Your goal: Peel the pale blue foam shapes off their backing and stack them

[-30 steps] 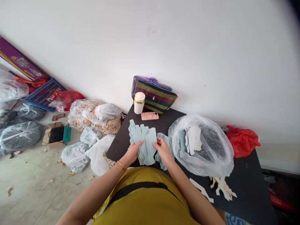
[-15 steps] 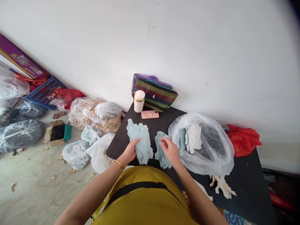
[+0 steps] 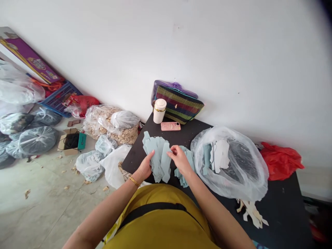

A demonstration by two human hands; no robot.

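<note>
**Strip [image 3: 166,164] runs near-far, right hand [image 3: 180,159] on its right long edge**

Key relation: strip forms the right side of the stack [image 3: 155,160]. It lies directly left of the right-hand grip, touching the fingertips. Long axis near-far, roughly in line with the other strips, far ends a bit fanned. Right fingers meet it from the side, on the far half, not at an end.

Right grip: thumb and fingers drawn together, looks like a light pinch on that edge. Underside hidden, can't tell how deep.

Left hand [image 3: 144,168]: clamped on the stack's left side, thumb on top, fingers out of sight below. Stack sits above the near left part of the counter [image 3: 282,204]; can't tell if its underside touches.

Right hand is nearer to the strip, left hand has the bulk of the stack. Strip sits between the two.

Second pile [image 3: 190,158]: just right of the stack, on the counter, same pale blue-green, partly under the right hand and wrist. Right hand is clearly the nearer one. Its strips run near-far too, so both sets are about parallel.

Plastic bag [image 3: 241,178]: right of the pile, close beside it, white pieces [image 3: 220,155] showing inside.
</note>
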